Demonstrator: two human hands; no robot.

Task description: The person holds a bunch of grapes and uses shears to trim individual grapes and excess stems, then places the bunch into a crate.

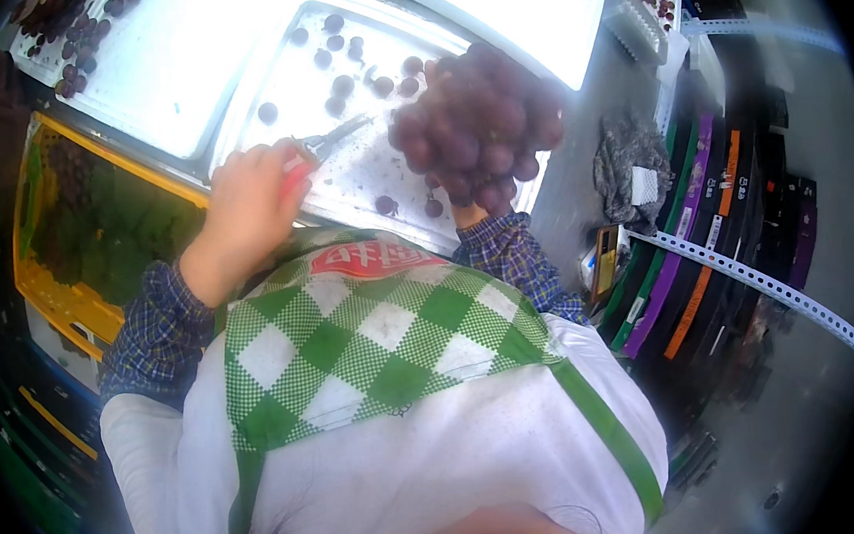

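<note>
Left hand (246, 196): I see it closed around red-handled scissors (322, 143) over a white tray (263, 89).
Right hand: hidden, probably gripping the grape bunch (476, 128) raised above the tray.

Left hand (247, 206) gripping red-handled scissors (322, 145), blades pointing right over a white tray (263, 89). Right hand mostly hidden, holding up a bunch of dark red grapes (476, 123) close to the camera, just right of the blade tips. Loose grapes (337, 83) lying scattered on the tray. Yellow crate (68, 295) sitting at left with greenery and dark grapes inside. Green-and-white checked apron (373, 342) filling the lower frame. Grey rag (630, 166) lying at right beside coloured flat boxes (686, 247)
</note>
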